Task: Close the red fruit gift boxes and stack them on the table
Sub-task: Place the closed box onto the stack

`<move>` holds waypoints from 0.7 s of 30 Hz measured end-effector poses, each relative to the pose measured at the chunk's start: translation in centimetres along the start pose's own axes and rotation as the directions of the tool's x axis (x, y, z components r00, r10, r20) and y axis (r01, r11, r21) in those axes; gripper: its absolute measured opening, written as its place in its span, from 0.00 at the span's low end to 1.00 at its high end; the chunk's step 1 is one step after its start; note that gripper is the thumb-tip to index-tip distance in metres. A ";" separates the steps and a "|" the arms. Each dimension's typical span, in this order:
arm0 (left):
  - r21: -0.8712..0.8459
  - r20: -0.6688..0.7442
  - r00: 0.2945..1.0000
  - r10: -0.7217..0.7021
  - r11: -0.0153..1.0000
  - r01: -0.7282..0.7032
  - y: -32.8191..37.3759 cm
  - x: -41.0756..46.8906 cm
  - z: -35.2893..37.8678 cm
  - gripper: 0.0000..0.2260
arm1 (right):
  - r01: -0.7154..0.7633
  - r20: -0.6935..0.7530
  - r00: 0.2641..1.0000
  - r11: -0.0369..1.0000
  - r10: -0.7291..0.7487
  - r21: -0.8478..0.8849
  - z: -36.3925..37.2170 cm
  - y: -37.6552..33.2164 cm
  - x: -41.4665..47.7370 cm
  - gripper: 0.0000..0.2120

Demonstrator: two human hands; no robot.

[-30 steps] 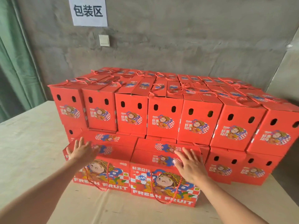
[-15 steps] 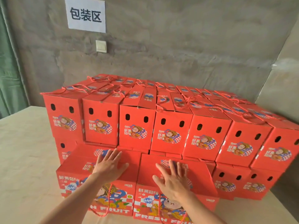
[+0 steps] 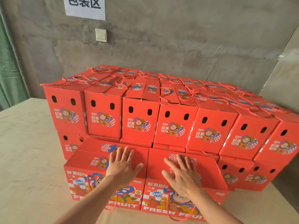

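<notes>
Hands flat, fingers spread: left hand (image 3: 123,164) on left box (image 3: 90,160) lid, right hand (image 3: 182,172) on right box (image 3: 208,168) lid, table (image 3: 29,167) beneath.

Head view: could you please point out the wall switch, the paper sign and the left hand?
wall switch (image 3: 101,35), head view, centre of its plate.
paper sign (image 3: 85,8), head view, its visible middle.
left hand (image 3: 123,164), head view, back of the hand.

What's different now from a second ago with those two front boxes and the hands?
The left hand slid rightward across the lid of the left front box; the right hand moved further onto the lid of the right front box. Both lie flat, gripping nothing. The two boxes, the stack behind and the table look unchanged.
</notes>
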State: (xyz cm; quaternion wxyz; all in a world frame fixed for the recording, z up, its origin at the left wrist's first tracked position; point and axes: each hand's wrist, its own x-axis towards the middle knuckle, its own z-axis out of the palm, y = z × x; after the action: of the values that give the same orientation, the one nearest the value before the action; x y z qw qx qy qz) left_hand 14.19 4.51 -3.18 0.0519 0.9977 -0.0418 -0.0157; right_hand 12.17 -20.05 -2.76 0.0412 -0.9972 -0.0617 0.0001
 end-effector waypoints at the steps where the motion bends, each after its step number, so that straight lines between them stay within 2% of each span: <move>1: 0.004 0.008 1.000 -0.015 1.000 0.015 0.4 0.1 -0.2 0.35 | 0.000 -0.003 1.000 1.000 0.000 -0.002 -0.2 0.1 0.1 0.34; 3: 0.000 0.022 0.999 -0.042 0.999 0.042 1.0 0.2 -0.6 0.34 | -0.013 0.012 1.000 1.000 0.013 -0.013 -0.7 0.0 -0.1 0.29; 5: -0.019 0.014 1.000 -0.007 1.000 0.007 1.2 -0.1 -0.9 0.35 | -0.002 0.004 1.000 1.000 0.002 -0.030 -1.0 -0.1 -0.7 0.29; 8: 0.005 -0.145 0.979 0.143 0.990 -0.144 -0.1 -1.7 -0.8 0.40 | 0.051 -0.129 0.990 0.996 -0.059 -0.067 -0.5 -0.4 -2.7 0.33; 10: 0.060 -0.248 0.952 0.177 0.984 -0.168 -1.3 -3.3 -0.4 0.36 | 0.067 -0.231 0.969 0.993 -0.089 -0.101 0.2 -0.5 -4.4 0.29; 12: 0.037 -0.219 0.969 0.116 0.993 -0.111 -2.3 -4.1 0.5 0.30 | 0.028 -0.158 0.987 0.997 -0.039 -0.075 1.0 -0.5 -5.0 0.26; 15: 0.011 0.019 0.996 0.082 0.997 -0.082 -3.0 -3.1 -0.9 0.24 | -0.011 0.100 0.995 1.000 0.011 -0.008 -0.4 -0.6 -4.0 0.26; 17: 0.019 0.137 0.988 0.075 0.997 -0.079 -2.7 -2.7 -2.1 0.24 | -0.044 0.192 0.980 0.999 0.043 0.000 -1.7 -1.4 -3.8 0.28; 19: -0.004 0.107 0.994 0.008 1.000 -0.008 -1.9 -3.3 -1.9 0.23 | -0.113 0.169 0.979 0.994 0.113 -0.008 -2.1 -3.0 -4.3 0.32; 21: -0.025 -0.026 1.000 -0.009 1.000 0.008 -1.0 -5.1 -0.7 0.25 | -0.143 0.054 0.988 0.990 0.143 -0.019 -1.7 -4.9 -5.0 0.33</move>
State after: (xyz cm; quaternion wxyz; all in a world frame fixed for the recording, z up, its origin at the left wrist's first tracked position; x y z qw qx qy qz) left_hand 9.23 6.06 -2.46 0.0648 0.9972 -0.0366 -0.0033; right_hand 6.62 -15.91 -0.70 0.0317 -0.9990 0.0089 0.0301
